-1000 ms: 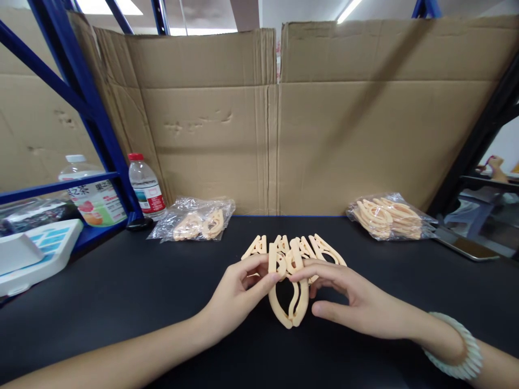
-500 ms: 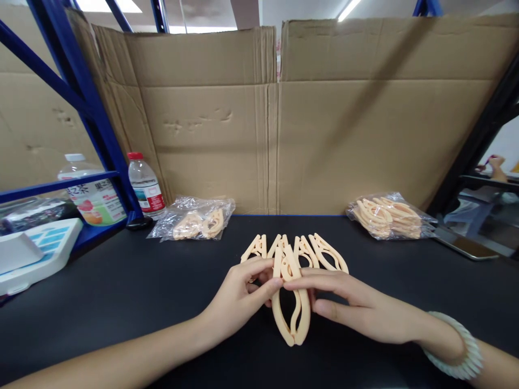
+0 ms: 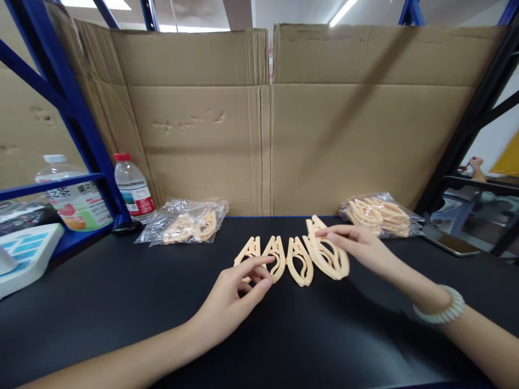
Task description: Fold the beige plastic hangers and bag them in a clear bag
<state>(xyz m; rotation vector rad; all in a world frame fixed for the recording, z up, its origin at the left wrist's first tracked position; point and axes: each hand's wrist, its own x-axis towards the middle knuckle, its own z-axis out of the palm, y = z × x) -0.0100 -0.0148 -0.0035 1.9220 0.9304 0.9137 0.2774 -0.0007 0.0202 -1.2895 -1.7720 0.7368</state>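
Note:
Raised above the right end of the row, a beige folded plastic hanger [image 3: 339,270] is pinched between the thumb and fingers of my right hand [image 3: 359,243]. It partly covers another hanger beneath or behind it. More beige folded hangers lie side by side on the table: one in the middle [image 3: 309,270], one left of it [image 3: 281,262], and one at the left end [image 3: 244,253]. My left hand [image 3: 241,286] hovers at the near side of the left ones, hiding their lower parts. Its fingers are apart, with nothing held.
On the black table [image 3: 162,302], a clear bag of hangers [image 3: 182,221] lies at back left, another bag [image 3: 381,213] at back right beside a phone [image 3: 450,241]. A red-capped bottle [image 3: 133,189] stands left. Cardboard [image 3: 194,124] walls the back. Another person's hand [image 3: 476,165] shows far right.
The hanger that was between both hands has moved up and right in my right hand. My left hand has let go of it and stays near the row. The view has shifted slightly.

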